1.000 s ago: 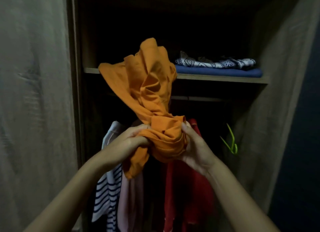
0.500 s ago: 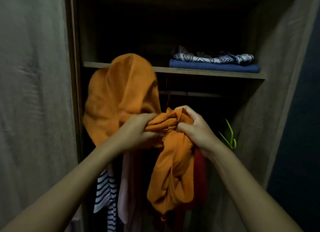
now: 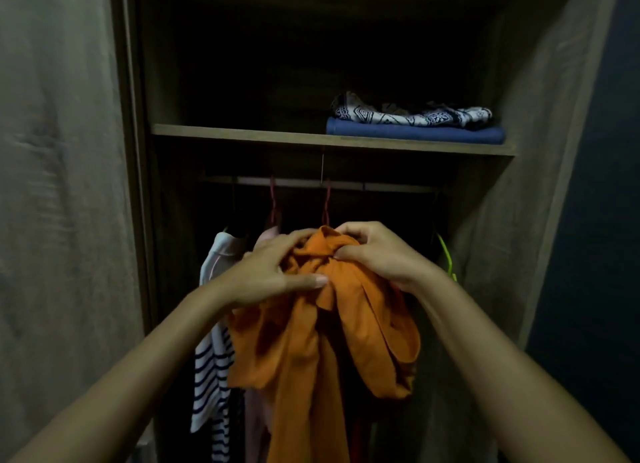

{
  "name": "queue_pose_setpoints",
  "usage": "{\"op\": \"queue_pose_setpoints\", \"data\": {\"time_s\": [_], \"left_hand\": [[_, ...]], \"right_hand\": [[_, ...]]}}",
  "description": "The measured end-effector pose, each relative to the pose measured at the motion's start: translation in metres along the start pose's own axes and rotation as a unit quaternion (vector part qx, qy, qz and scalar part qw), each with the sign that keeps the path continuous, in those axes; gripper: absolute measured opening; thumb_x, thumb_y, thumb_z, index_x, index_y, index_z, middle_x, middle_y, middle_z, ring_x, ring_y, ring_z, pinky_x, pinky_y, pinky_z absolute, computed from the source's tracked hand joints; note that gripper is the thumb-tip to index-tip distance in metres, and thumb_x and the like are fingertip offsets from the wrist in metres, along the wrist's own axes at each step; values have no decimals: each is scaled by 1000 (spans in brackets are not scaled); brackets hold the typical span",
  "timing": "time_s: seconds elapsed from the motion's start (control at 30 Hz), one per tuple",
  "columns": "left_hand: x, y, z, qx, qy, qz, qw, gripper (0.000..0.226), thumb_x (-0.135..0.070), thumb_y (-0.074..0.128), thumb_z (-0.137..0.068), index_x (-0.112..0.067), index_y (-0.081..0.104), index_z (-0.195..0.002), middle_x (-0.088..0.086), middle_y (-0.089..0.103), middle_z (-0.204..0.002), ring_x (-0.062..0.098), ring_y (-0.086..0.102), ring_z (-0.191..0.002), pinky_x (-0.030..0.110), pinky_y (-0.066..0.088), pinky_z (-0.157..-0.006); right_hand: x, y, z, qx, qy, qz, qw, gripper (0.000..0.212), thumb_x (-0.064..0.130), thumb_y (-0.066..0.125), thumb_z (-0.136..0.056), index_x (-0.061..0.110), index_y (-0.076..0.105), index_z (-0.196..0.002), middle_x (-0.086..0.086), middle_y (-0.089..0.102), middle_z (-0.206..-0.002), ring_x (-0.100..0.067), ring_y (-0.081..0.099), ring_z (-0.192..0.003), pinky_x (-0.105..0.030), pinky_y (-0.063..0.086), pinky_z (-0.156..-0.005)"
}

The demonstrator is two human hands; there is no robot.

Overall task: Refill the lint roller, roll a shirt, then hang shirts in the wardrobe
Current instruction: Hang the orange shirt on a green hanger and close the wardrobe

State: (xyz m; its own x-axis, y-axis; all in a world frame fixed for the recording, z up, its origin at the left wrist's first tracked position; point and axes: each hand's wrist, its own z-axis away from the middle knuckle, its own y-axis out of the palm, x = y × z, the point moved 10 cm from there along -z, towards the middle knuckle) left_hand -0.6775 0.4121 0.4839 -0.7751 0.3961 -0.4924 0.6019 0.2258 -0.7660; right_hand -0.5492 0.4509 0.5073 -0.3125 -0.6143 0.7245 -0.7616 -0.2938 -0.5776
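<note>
Plain bright orange shirt [image 3: 332,327] at centre; at its 9 o'clock a white shirt with dark navy stripes [image 3: 211,351], a pale pink garment [image 3: 266,235] just beside it; at 3 o'clock a lime-green hanger [image 3: 446,260]; at 12 o'clock two dull red hanger hooks [image 3: 325,203]; at 1 o'clock a solid blue folded cloth [image 3: 414,134] under a white one with black geometric print [image 3: 412,116]

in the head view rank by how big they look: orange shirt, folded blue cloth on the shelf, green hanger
1. orange shirt, largest by far, though it is held nearest the camera
2. folded blue cloth
3. green hanger, only a thin sliver shows beside the right hand
</note>
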Motion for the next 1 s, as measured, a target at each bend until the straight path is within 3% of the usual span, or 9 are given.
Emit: {"op": "queue_pose_setpoints", "data": {"time_s": [0.13,0.27,0.47,0.57,0.63,0.73,0.8,0.9,1.0], "left_hand": [[-34,-32,-3,-105,68,-109,986,24,-32,51,-96,-24,65,-114,-8,68,-106,5,62,-100,22,46,-85],[-23,-67,9,-167,40,-91,981,24,-29,42,-100,-22,64,-106,-4,66,-100,8,60,-95,27,46,-82],[-10,-79,21,-190,19,-57,980,26,-33,36,-101,-23,60,-98,-9,61,-89,3,57,-85,25,44,-75],[-3,-89,27,-213,12,-35,976,26,-33,36,-101,-24,60,-96,-7,62,-87,3,58,-80,27,46,-73],[3,-93,30,-204,10,2,979,27,-35,36,-101,-24,61,-100,-4,63,-91,9,60,-84,33,48,-77],[8,-86,30,-156,10,44,987,27,-32,36,-101,-29,60,-114,-10,58,-109,4,55,-98,25,43,-81],[14,-80,31,-123,0,54,991,27,-32,38,-100,-31,60,-116,-13,56,-112,2,53,-101,22,40,-81],[22,-88,34,-119,-8,89,989,24,-31,44,-97,-28,64,-111,-9,62,-107,6,59,-99,24,44,-85],[26,-87,32,-74,-29,88,993,23,-28,46,-97,-31,61,-114,-7,60,-108,9,59,-98,27,46,-82]], "right_hand": [[10,16,0,53,-58,80,994,23,14,65,-80,25,69,-100,3,70,-97,-10,67,-91,-34,54,-85],[-12,5,7,67,-22,112,991,20,16,67,-78,30,67,-92,5,70,-88,-16,68,-83,-32,54,-75],[-33,1,31,196,38,81,976,14,28,62,-91,26,70,-102,1,73,-101,-14,71,-92,-27,55,-83],[-31,-23,32,165,21,104,981,16,19,57,-95,23,71,-102,-2,72,-101,-17,69,-94,-32,55,-87],[-31,-36,33,139,26,76,987,18,18,54,-96,21,72,-100,0,73,-98,-14,70,-92,-29,55,-86],[-40,-20,37,175,40,114,977,21,31,51,-97,24,70,-92,4,72,-89,-10,69,-82,-27,54,-78],[-46,-18,36,147,44,110,982,26,39,47,-98,26,70,-98,1,71,-95,-14,69,-88,-24,53,-78],[-45,-42,37,35,65,-50,996,24,40,48,-96,29,69,-102,2,72,-93,-12,71,-83,-17,51,-68],[-45,-30,43,99,99,-107,984,28,40,54,-89,26,70,-108,-2,73,-97,-14,71,-84,-25,52,-73]]}}
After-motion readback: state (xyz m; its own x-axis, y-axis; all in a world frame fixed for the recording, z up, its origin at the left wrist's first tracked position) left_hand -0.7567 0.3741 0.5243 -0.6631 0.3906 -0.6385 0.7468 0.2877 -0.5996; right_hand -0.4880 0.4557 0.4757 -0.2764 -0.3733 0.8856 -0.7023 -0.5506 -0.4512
